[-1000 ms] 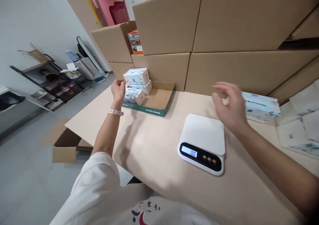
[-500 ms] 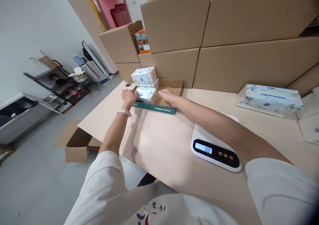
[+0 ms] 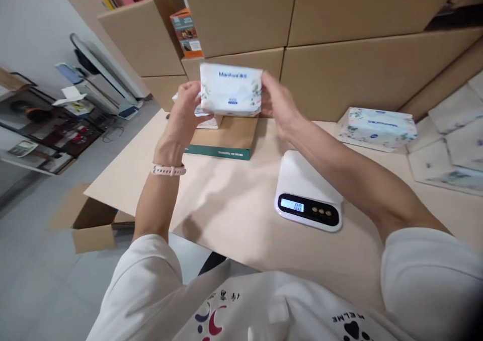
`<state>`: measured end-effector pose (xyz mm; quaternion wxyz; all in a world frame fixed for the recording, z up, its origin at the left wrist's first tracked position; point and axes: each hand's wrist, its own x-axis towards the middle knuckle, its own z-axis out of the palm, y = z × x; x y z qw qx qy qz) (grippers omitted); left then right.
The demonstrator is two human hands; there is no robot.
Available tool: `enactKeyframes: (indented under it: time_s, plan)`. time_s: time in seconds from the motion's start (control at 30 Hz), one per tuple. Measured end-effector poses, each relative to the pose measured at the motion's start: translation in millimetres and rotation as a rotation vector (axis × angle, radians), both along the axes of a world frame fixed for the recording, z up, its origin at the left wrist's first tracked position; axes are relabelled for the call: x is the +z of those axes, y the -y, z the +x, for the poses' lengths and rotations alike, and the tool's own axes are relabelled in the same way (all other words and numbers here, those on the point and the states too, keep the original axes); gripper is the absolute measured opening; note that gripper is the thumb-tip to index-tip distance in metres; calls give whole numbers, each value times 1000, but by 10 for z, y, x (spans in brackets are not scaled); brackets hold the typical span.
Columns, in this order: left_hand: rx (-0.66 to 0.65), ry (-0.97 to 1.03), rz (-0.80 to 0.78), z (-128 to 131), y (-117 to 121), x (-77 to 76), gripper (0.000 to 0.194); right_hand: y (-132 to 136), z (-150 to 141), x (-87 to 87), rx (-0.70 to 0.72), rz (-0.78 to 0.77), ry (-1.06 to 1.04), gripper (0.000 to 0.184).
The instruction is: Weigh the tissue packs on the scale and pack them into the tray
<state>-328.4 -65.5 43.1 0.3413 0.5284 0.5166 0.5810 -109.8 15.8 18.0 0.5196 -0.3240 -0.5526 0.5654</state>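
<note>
White and pale blue, one Manhua pack (image 3: 231,89) is grasped at its two ends by your left hand (image 3: 185,102) and right hand (image 3: 279,103), raised near one green-edged tray (image 3: 226,152). One scale (image 3: 302,182) with three buttons (image 3: 321,211) shows 0.0; one similar pack (image 3: 379,128) lies to its right.

STOCK COUNT

From my remote feed I count: held tissue pack (image 3: 231,90), one; lone tissue pack (image 3: 379,127), one; green-edged tray (image 3: 222,152), one; tray packs (image 3: 209,123), partly hidden, number unclear; right-edge packs (image 3: 432,162), overlapping, number unclear; table (image 3: 241,215), one; scale (image 3: 300,175), one; scale buttons (image 3: 321,211), three; orange box (image 3: 186,33), one; wristband (image 3: 168,170), one; open floor carton (image 3: 93,239), one.
</note>
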Motion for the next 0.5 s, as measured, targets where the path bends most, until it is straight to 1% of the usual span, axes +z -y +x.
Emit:
enactKeyframes:
  time_s: [0.03,0.07,0.1,0.13,0.2,0.27,0.33,0.4,0.5]
  plan:
    - [-79,49,30,160,90,66,48,90,208,65,-92,80,-31,46]
    - [-138,81,42,326,176,93,48,197,417,107,-181,158,-63,39]
    - [-181,111,32,493,251,77,48,317,620,121,-260,228,-90,31]
    - [-212,135,10,656,309,21,47,440,811,106,-328,287,-111,24]
    - [-265,177,-60,954,369,-178,44,672,1142,-6,-436,339,-125,15]
    - [-337,202,-136,1191,361,-408,41,842,1400,-190,-510,288,-115,17]
    - [-425,201,-211,1360,316,-591,41,930,1594,-393,-564,170,-110,23]
    - [-505,191,-288,1467,272,-699,41,945,1737,-574,-604,39,-113,28]
    - [-563,168,-375,1540,252,-758,41,899,1868,-769,-641,-94,-120,35]
